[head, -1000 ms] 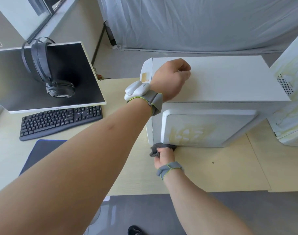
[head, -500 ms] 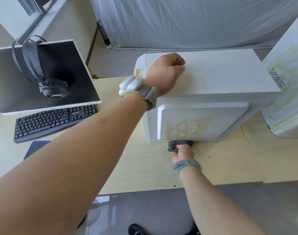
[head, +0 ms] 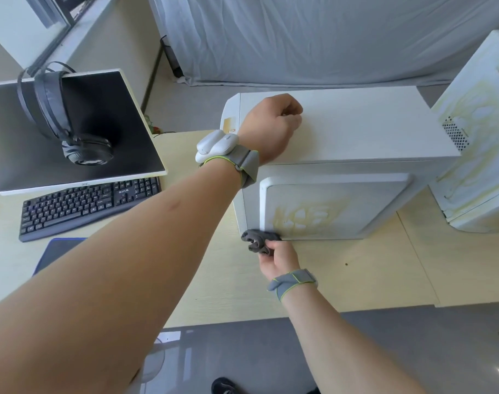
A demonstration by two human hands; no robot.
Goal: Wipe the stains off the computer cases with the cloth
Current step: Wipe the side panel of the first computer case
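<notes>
A white computer case stands on the pale wooden desk. Its near side panel carries a yellowish stain. My left hand rests as a closed fist on the case's top near its left end. My right hand grips a crumpled dark grey cloth and presses it against the bottom left corner of the side panel. A second white case with large yellow stains stands at the right edge.
A monitor with black headphones hung on it sits at the left, with a black keyboard and a dark mouse pad in front. A grey sheet hangs behind the desk. The desk's front edge runs just below my right wrist.
My right hand slid the cloth right along the panel's bottom edge, then back left to the bottom left corner. The left fist stayed on the case's top.
</notes>
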